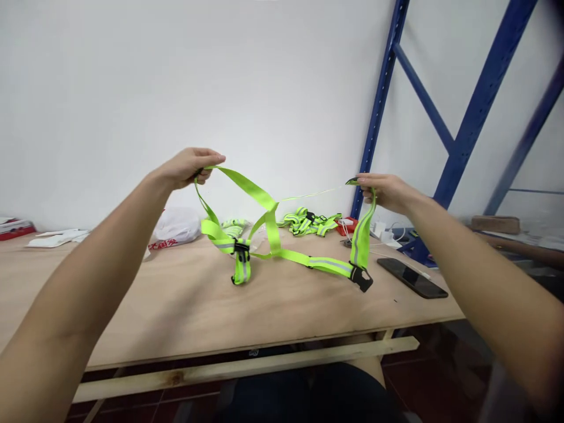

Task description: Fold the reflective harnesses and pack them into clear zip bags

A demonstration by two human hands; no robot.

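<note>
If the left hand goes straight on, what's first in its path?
The left hand would probably meet the right hand, passing over the sloping green strap; depth is unclear, so it might miss.

Workshop-like place: plywood table (pixel 273 311), blue metal racking (pixel 467 117)

A black phone (pixel 412 278) lies on the wooden table (pixel 282 311).

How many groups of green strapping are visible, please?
3: the held harness, a pile behind it, and a bundle near the white bag; others may be hidden.
</note>
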